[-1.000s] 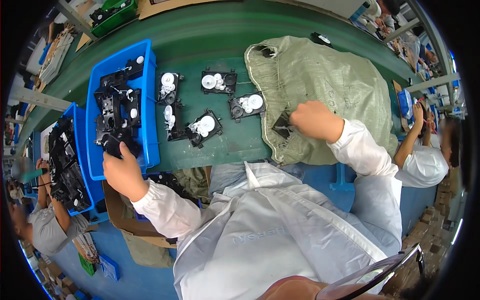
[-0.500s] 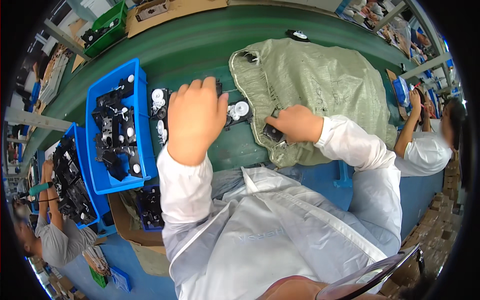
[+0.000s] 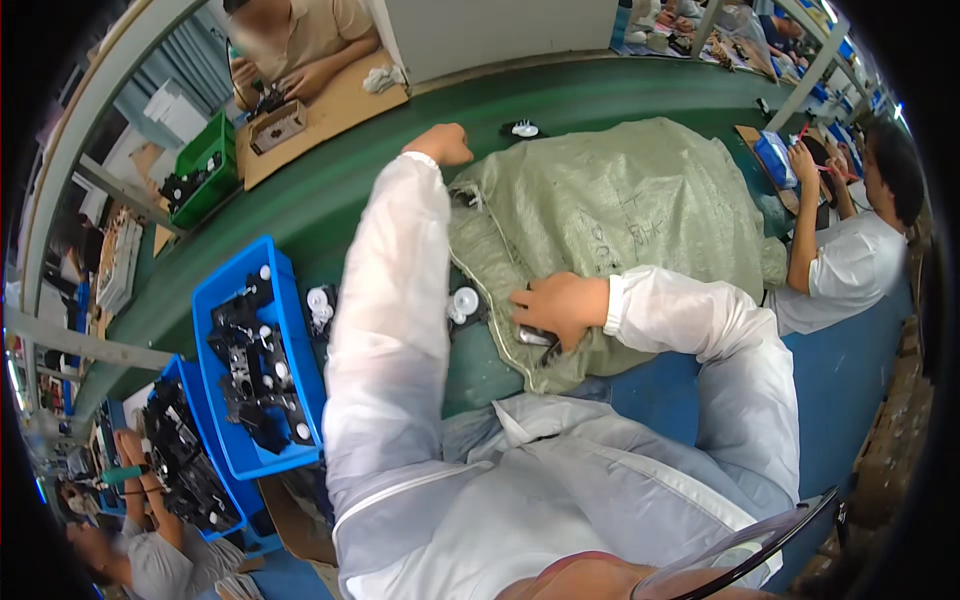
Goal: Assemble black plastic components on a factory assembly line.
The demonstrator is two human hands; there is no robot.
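My left arm stretches across the green work surface (image 3: 475, 375). My left hand (image 3: 440, 145) is curled closed beside the far left corner of a pale green woven sack (image 3: 620, 200); anything inside its fingers is hidden. Just right of it lies a black part with a white gear (image 3: 522, 130). My right hand (image 3: 562, 305) rests at the sack's near left edge, fingers curled over a small dark part with a shiny light edge (image 3: 537, 337). Between my left sleeve and the sack sits a black gear assembly with white wheels (image 3: 463, 303). Another gear assembly (image 3: 320, 305) lies left of that sleeve.
A blue bin (image 3: 318, 400) of black parts stands at left, with a second blue bin (image 3: 232, 490) beyond it. A green bin (image 3: 225, 165) and a cardboard sheet (image 3: 345, 115) are at the far left. Co-workers sit across the surface, at left and at right.
My left hand has moved from above the gear assemblies to the far side by the sack's corner. My right hand stays on the dark part. The view has tilted up, showing a person opposite.
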